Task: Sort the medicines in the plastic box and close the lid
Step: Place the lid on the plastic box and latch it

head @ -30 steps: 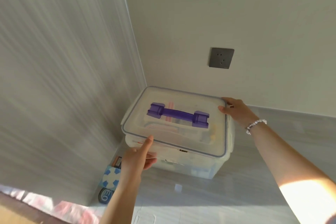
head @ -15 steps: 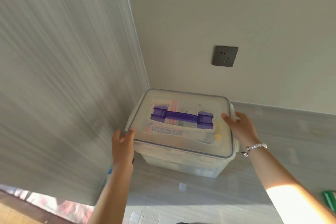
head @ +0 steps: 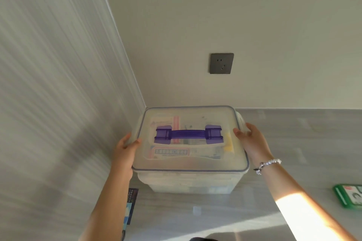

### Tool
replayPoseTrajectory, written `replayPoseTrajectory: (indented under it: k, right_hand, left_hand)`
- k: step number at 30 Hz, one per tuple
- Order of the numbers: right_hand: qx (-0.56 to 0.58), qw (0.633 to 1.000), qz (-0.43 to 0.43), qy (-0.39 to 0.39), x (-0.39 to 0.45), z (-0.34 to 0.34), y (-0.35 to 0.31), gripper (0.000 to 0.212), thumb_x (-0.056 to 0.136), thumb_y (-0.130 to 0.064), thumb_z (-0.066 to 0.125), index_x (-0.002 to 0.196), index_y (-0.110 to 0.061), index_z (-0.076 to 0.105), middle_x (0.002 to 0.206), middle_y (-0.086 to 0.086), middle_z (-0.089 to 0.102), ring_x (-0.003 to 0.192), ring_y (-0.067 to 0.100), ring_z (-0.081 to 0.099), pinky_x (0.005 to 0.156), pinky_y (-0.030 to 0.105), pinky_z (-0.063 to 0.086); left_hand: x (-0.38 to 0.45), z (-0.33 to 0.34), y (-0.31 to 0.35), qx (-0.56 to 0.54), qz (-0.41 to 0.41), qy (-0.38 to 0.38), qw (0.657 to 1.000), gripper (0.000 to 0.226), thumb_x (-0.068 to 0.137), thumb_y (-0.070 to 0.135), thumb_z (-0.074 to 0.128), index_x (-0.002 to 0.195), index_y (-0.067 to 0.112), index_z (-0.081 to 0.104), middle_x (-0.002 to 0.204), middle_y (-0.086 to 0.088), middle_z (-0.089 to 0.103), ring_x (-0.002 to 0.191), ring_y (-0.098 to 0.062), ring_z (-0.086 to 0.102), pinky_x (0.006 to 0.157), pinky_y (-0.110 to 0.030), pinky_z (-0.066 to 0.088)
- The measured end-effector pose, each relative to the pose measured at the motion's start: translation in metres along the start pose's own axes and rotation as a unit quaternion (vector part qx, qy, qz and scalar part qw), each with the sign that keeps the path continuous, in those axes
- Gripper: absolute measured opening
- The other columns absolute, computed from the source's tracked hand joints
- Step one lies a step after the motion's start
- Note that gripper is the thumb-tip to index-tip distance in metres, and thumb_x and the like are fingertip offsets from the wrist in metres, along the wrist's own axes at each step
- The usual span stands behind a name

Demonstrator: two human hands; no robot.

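A: In the corner where the striped wall panel (head: 49,84) meets the plain wall (head: 215,15), what sits on the grey table (head: 293,143)?

B: A translucent plastic box (head: 192,184), pushed close to that corner, with its lid (head: 188,164) lying on top and a purple handle (head: 188,134) lying flat across the lid's middle. Medicine packets (head: 170,151) show dimly through the lid.

A: And the person's hands?

B: One at each short end. The left hand (head: 125,150) curls its fingers round the lid's left edge, thumb on top. The right hand (head: 249,141) curls round the clip at the right end, a beaded bracelet (head: 267,164) on that wrist. Whether the clips are latched cannot be told.

A: Anything else on the table?

B: A green packet (head: 349,196) lies well apart at the right edge, and a blue printed packet (head: 130,207) lies below the box's left side, partly behind the left forearm. A small pale piece (head: 196,210) lies near the box's front. A dark socket plate (head: 221,63) is on the wall above.
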State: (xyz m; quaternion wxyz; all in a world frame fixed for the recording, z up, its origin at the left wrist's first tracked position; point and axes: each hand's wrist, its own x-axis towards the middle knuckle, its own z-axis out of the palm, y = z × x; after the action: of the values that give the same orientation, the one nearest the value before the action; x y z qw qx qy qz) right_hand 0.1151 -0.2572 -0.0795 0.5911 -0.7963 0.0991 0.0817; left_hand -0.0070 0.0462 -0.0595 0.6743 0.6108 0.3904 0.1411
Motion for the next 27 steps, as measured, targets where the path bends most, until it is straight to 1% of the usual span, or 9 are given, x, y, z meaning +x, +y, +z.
replayPoseTrajectory:
  k: [5,7,9,11,12,14,17,22,27]
  right_hand:
    - [0.01,1.0,0.016,-0.02,-0.002,-0.002,-0.002,0.055,0.085,-0.032,0.061,0.135,-0.017,0.043,0.121,0.007,0.058,0.106,0.027,0.059,0.094,0.043,0.047]
    - [-0.046,0.999,0.012,-0.013,-0.003,0.002,-0.002,0.054,0.089,-0.036,0.054,0.137,-0.016,0.042,0.137,0.006,0.042,0.121,0.027,0.047,0.104,0.04,0.038]
    - [-0.157,0.988,-0.003,0.004,-0.006,0.006,-0.002,0.045,0.093,-0.038,0.043,0.13,-0.014,0.05,0.138,0.007,0.037,0.13,0.027,0.031,0.108,0.037,0.025]
    - [-0.211,0.977,-0.026,0.007,-0.01,0.009,-0.005,0.038,0.095,-0.036,0.035,0.103,-0.011,0.062,0.109,0.012,0.053,0.117,0.029,0.041,0.099,0.038,0.028]
    - [-0.204,0.978,-0.039,0.008,-0.012,0.009,-0.006,0.038,0.096,-0.033,0.034,0.084,-0.007,0.059,0.086,0.012,0.054,0.098,0.03,0.05,0.088,0.036,0.032]
    - [-0.179,0.982,-0.057,0.016,-0.015,0.009,-0.008,0.043,0.095,-0.03,0.037,0.073,0.004,0.05,0.062,0.01,0.045,0.065,0.025,0.045,0.065,0.031,0.03]
    - [-0.162,0.986,-0.049,0.008,-0.014,0.007,-0.008,0.045,0.094,-0.034,0.039,0.079,0.007,0.053,0.063,0.009,0.047,0.058,0.021,0.04,0.054,0.03,0.027]
    - [-0.171,0.985,-0.028,-0.027,-0.01,0.006,-0.007,0.046,0.096,-0.036,0.034,0.085,0.003,0.055,0.069,0.01,0.054,0.062,0.022,0.047,0.057,0.031,0.031]
    - [-0.172,0.984,-0.045,0.002,-0.013,0.01,-0.002,0.044,0.097,-0.037,0.03,0.08,-0.003,0.052,0.065,0.007,0.052,0.062,0.024,0.048,0.053,0.03,0.031]
  left_hand:
    - [0.009,-0.005,0.0,0.061,-0.016,-0.051,0.997,0.046,0.093,0.014,0.052,0.138,0.019,0.043,0.127,-0.013,0.057,0.102,-0.028,0.06,0.082,-0.042,0.05]
    - [0.013,-0.007,0.004,0.125,-0.005,-0.092,0.988,0.037,0.095,0.017,0.049,0.131,0.019,0.051,0.122,-0.01,0.063,0.105,-0.026,0.061,0.089,-0.044,0.05]
    - [0.015,-0.004,0.005,0.169,0.013,-0.102,0.98,0.028,0.094,0.026,0.05,0.119,0.018,0.061,0.105,-0.005,0.07,0.095,-0.022,0.066,0.079,-0.039,0.053]
    - [0.014,0.001,0.006,0.203,0.039,-0.084,0.975,0.024,0.094,0.034,0.05,0.104,0.019,0.066,0.083,0.003,0.07,0.077,-0.015,0.067,0.062,-0.029,0.05]
    - [0.014,0.004,0.005,0.22,0.05,-0.075,0.971,0.025,0.093,0.036,0.049,0.101,0.019,0.067,0.079,0.004,0.069,0.074,-0.015,0.066,0.06,-0.028,0.049]
    - [0.017,0.005,0.005,0.225,0.049,-0.071,0.971,0.025,0.093,0.037,0.05,0.095,0.019,0.067,0.078,0.001,0.07,0.073,-0.018,0.067,0.063,-0.032,0.052]
    - [0.023,0.003,0.007,0.207,0.022,-0.083,0.974,0.025,0.093,0.034,0.051,0.083,0.018,0.067,0.08,-0.005,0.071,0.075,-0.024,0.068,0.073,-0.041,0.054]
    - [0.025,0.007,0.006,0.217,0.039,-0.069,0.973,0.026,0.094,0.031,0.05,0.073,0.022,0.064,0.071,-0.001,0.068,0.066,-0.02,0.066,0.059,-0.031,0.052]
    - [0.024,0.007,0.008,0.236,0.051,-0.069,0.968,0.027,0.094,0.032,0.049,0.075,0.019,0.063,0.075,-0.008,0.067,0.067,-0.024,0.062,0.064,-0.034,0.048]
